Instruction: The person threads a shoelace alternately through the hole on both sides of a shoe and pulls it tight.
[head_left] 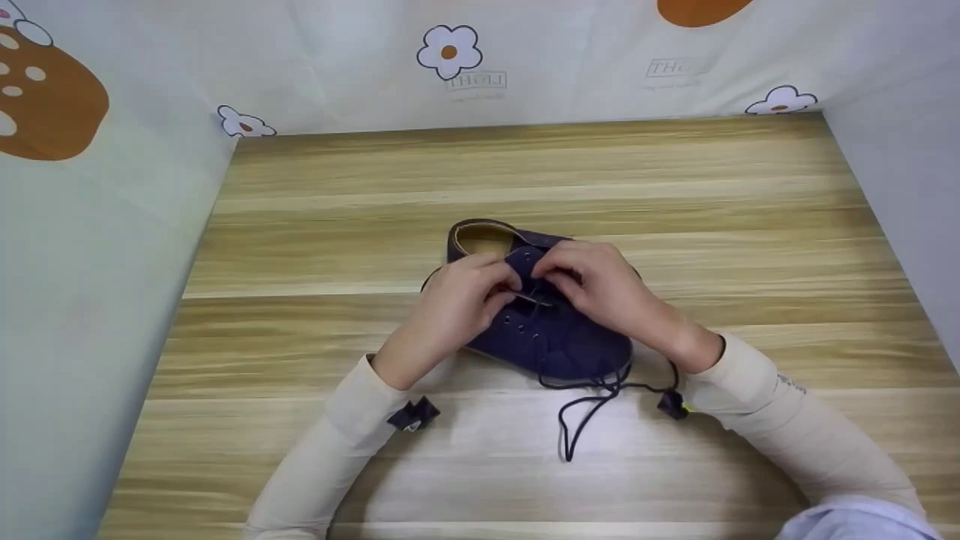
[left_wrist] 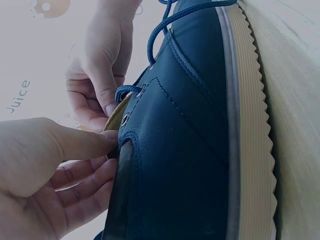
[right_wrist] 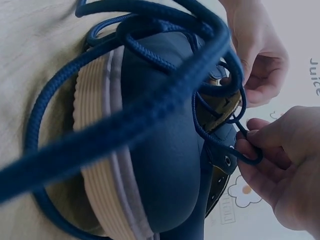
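Note:
A navy lace-up shoe (head_left: 577, 349) with a ribbed cream sole (left_wrist: 252, 125) rests on the table under both hands. My left hand (head_left: 461, 296) pinches the edge of the shoe's eyelet flap (left_wrist: 125, 120), thumb on the near side; some tan lining shows there. The right hand (head_left: 600, 285) is across the opening and pinches a dark blue shoelace (right_wrist: 250, 159), which bends in a small loop at the fingertips. In the left wrist view the lace runs through an eyelet near the flap edge. Part of the shoe's far side is hidden behind the right hand.
Loose lace (head_left: 574, 442) trails over the toe and onto the wood-grain table (head_left: 300, 225). Small black pieces (head_left: 414, 414) show beside each sleeve. A pale sheet (head_left: 360, 67) printed with flowers rises behind the table and along its sides.

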